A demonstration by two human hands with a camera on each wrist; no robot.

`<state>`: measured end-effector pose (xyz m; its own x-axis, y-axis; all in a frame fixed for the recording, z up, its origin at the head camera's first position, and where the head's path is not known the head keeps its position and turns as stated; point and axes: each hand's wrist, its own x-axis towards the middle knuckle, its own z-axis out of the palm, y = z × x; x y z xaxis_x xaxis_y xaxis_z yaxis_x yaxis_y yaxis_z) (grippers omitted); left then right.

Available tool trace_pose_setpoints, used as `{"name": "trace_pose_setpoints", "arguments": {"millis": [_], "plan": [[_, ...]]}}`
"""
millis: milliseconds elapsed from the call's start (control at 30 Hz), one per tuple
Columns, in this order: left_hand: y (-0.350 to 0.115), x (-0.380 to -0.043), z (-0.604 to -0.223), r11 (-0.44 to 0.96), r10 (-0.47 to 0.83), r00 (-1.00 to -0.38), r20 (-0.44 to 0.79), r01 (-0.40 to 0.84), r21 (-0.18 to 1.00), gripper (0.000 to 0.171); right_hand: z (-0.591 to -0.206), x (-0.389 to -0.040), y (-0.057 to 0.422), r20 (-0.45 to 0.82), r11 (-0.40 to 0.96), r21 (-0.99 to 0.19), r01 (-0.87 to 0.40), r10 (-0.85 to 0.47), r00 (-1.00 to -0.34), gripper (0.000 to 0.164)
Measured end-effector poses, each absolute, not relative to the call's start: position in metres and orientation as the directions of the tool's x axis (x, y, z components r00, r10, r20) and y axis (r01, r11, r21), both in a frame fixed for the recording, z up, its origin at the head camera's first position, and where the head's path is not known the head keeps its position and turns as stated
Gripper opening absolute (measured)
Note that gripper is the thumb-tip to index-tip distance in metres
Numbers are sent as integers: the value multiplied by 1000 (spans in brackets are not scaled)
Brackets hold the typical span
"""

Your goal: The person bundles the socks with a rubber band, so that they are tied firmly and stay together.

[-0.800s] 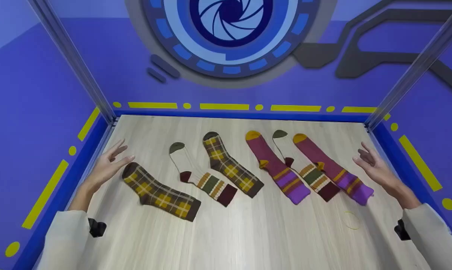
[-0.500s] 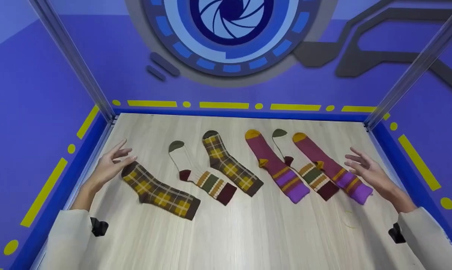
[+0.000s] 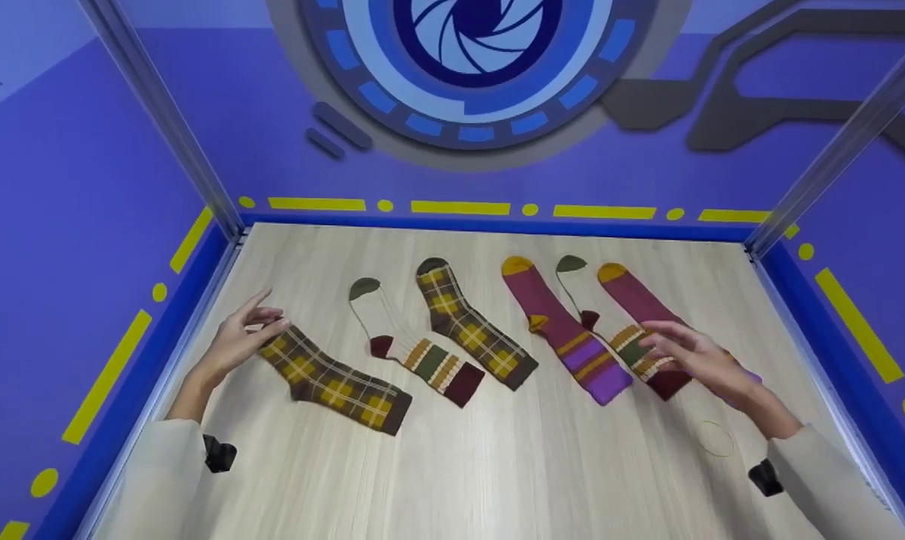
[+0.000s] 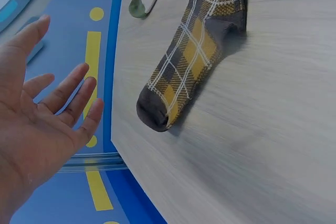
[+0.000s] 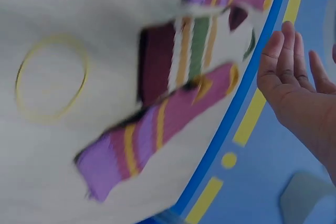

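Observation:
My left hand (image 3: 248, 334) hovers by the toe of a brown and yellow plaid sock (image 3: 340, 382), its fingers relaxed and holding nothing. The left wrist view shows a gap between that hand (image 4: 47, 124) and the plaid sock (image 4: 184, 56). Over the rightmost maroon and purple sock (image 3: 636, 292) hangs my right hand (image 3: 703, 361), fingers loosely extended, covering part of the cuff in the head view. Partly under that sock lies a cream sock with striped cuff (image 3: 609, 322). Another maroon and purple sock (image 3: 561, 330) lies just left of it.
Mid-table lie a second cream striped sock (image 3: 415, 349) and a second plaid sock (image 3: 471, 330). A thin yellow ring, like a rubber band (image 3: 700, 433), rests near the right front. Blue panels (image 3: 55, 247) enclose the wooden table (image 3: 497, 472) at the back and sides.
My right hand has moved left, from beside the rightmost maroon sock to above it. The left hand has shifted slightly right and nearer the plaid sock's toe. The socks have not moved.

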<state>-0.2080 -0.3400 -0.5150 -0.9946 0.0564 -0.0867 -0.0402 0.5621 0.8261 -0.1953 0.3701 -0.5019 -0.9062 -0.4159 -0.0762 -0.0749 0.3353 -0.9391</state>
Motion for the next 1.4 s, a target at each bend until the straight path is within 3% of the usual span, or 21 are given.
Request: {"name": "trace_pose_setpoints", "arguments": {"millis": [400, 867, 1400], "plan": [[-339, -202, -530, 567, 38, -994, -98, -59, 822, 76, -525, -180, 269, -189, 394, -916, -71, -581, -792, 38], [-339, -199, -547, 581, 1, -994, -111, -90, 809, 70, -563, -170, 187, -229, 282, -959, 36, -690, -687, 41], [-346, -206, -577, 558, -130, -985, -117, -170, 812, 58, -589, -173, 97, -219, 168, -976, 140, -727, -651, 42]]}}
